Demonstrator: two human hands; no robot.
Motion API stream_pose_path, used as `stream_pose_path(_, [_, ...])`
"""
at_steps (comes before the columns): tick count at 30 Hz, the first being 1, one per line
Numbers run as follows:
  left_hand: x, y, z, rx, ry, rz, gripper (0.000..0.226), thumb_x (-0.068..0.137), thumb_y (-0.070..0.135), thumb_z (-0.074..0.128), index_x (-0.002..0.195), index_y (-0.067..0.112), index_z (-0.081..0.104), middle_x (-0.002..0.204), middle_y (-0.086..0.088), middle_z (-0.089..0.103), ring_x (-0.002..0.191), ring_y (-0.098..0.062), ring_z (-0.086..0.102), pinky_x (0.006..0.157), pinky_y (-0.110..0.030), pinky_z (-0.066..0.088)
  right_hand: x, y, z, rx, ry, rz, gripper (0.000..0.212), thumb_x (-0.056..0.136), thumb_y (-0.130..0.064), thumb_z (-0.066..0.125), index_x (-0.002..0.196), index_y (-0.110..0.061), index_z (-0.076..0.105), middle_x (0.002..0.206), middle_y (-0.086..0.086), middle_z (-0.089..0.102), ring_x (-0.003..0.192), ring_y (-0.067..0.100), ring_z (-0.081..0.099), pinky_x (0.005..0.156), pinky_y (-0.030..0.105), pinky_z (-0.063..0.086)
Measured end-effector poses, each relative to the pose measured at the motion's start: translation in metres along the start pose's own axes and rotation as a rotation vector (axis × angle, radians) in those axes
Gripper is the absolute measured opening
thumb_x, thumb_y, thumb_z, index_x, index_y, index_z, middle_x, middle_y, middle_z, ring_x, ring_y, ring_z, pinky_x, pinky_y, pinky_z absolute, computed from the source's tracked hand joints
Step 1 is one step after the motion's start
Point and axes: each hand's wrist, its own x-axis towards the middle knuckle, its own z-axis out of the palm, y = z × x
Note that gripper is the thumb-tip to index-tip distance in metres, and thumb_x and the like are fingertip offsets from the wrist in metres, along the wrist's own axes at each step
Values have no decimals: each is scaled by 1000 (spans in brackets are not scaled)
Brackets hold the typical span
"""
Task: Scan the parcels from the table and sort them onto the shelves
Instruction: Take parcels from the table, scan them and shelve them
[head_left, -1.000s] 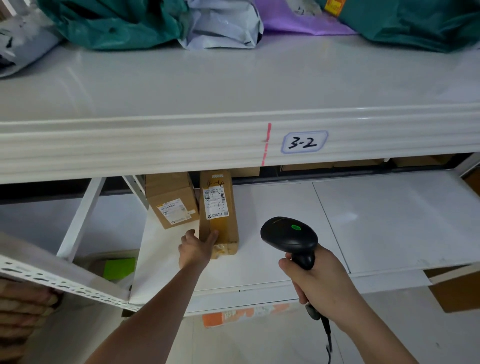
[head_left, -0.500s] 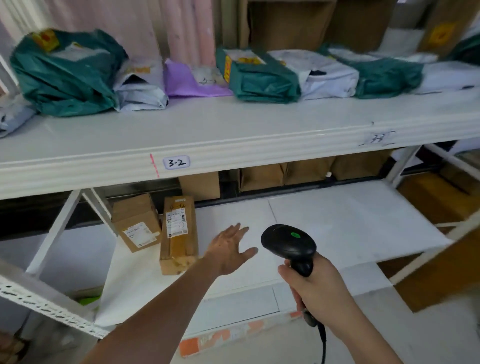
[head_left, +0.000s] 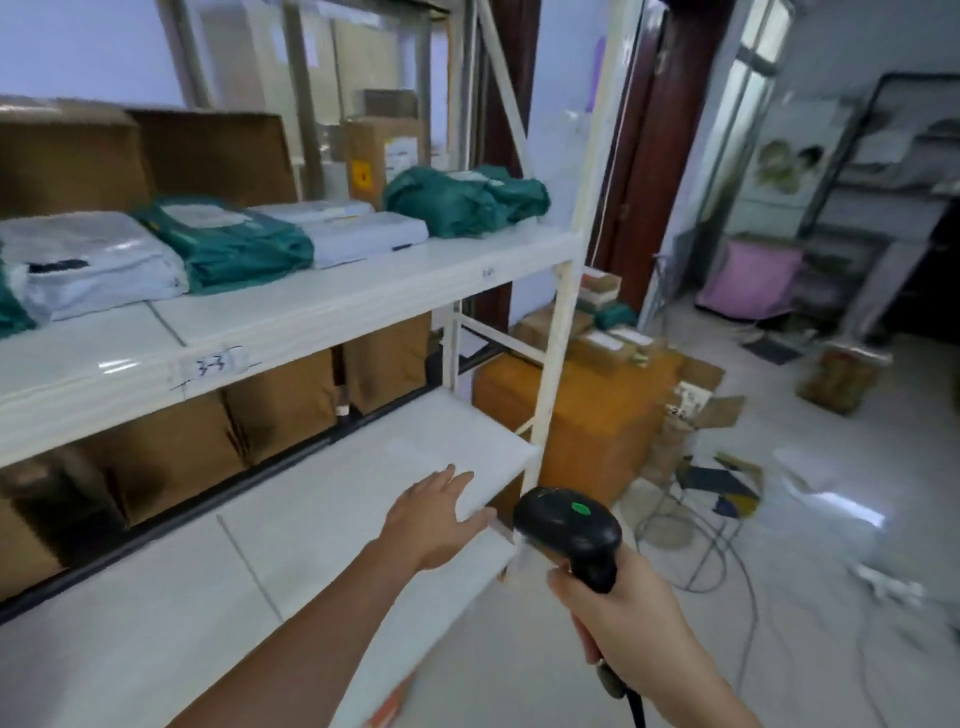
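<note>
My left hand (head_left: 436, 519) hovers open and empty over the right end of the lower white shelf (head_left: 311, 519), fingers spread. My right hand (head_left: 618, 613) grips a black barcode scanner (head_left: 571, 530) with a green dot on top, just off the shelf's right corner. Green and grey bagged parcels (head_left: 223, 244) lie in a row on the upper shelf (head_left: 322, 306), which bears a handwritten label (head_left: 213, 364). An orange-covered table (head_left: 602, 415) stands beyond the rack's white post, with several small cardboard parcels (head_left: 602, 343) on top.
Brown cardboard boxes (head_left: 280, 405) line the back of the lower shelf. Opened boxes (head_left: 696, 410), a wire stool (head_left: 691, 525) and cables sit on the glossy floor to the right. A pink bag (head_left: 748, 280) and dark racks stand farther back.
The view has swung right, away from label 3-2 and the placed brown box. My left hand let go of that box and now hovers open. The scanner stays in my right hand.
</note>
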Motion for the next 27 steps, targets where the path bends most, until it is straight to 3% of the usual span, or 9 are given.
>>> stream_pose_path(8, [118,98,26,13,-80,135,90,90,87,37,164,39,23,174,9,20,159,-24,25,126,-54,30,61,28,-84,27,170,107,8,91,-19,66,92,-18,57,57,4,63,42,12,56,44,20,46])
stream_pose_path(15, [237,157,38,1,-138,222,85,91,84,41,163,40,26,174,10,21,160,-25,24,123,-58,31,148,34,-143,95,292,154,10,92,-17,66,92,-18,56,50,2,59,36,9,51,41,21,42])
stream_pose_path(19, [294,193,46,31,-177,285,83,95,81,40,164,38,25,174,9,21,160,-24,21,125,-55,26,192,46,-175,110,329,187,10,91,-18,66,89,-14,57,45,0,58,38,11,53,44,22,45])
stream_pose_path(27, [405,273,76,91,-182,360,79,99,75,39,164,33,27,173,6,25,159,-20,24,126,-46,25,297,70,-251,130,398,239,14,87,-19,70,90,-10,60,55,4,59,38,12,55,40,18,44])
